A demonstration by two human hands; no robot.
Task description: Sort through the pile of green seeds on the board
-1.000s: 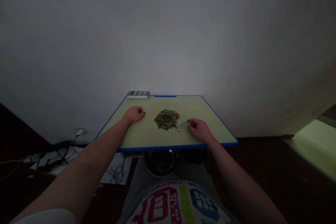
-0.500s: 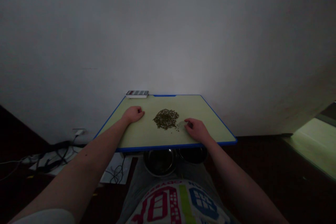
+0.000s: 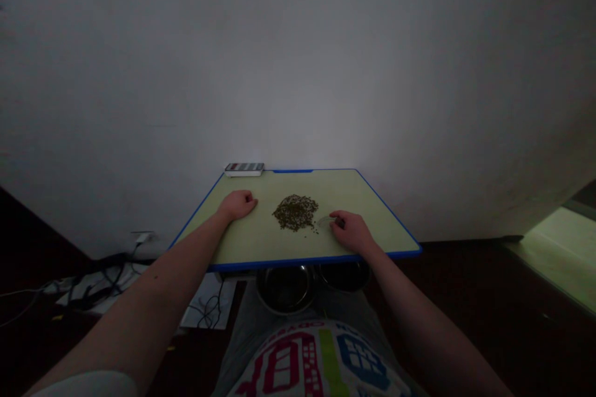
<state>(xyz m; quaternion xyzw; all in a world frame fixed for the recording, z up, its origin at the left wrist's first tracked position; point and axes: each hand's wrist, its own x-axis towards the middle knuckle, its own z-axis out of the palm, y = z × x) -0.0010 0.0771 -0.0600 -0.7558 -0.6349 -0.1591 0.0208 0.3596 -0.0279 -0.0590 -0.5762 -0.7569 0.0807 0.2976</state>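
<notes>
On the pale folding table (image 3: 261,242) lies a loose pile of small greenish-brown grains (image 3: 295,212), possibly beans, with several stray ones at its near right edge. My left hand (image 3: 238,204) rests curled on the tabletop left of the pile, apart from it; I see nothing in its fingers. To the right of the pile, my right hand (image 3: 350,231) pinches a small, thin see-through object (image 3: 325,222) that reaches toward the stray grains. Its exact kind is too faint to tell, and part of it is hidden by the fingers.
A white box-like device with a dark striped top (image 3: 244,169) sits at the table's back left corner. Below the near edge are two metal bowls (image 3: 285,310) (image 3: 344,288) by my lap. Cables (image 3: 205,310) and a plug (image 3: 143,237) are at the left; a wall (image 3: 298,74) stands behind.
The view has shifted slightly. My right hand and the see-through object have moved a little to the right, away from the pile. My left hand stays in place.
</notes>
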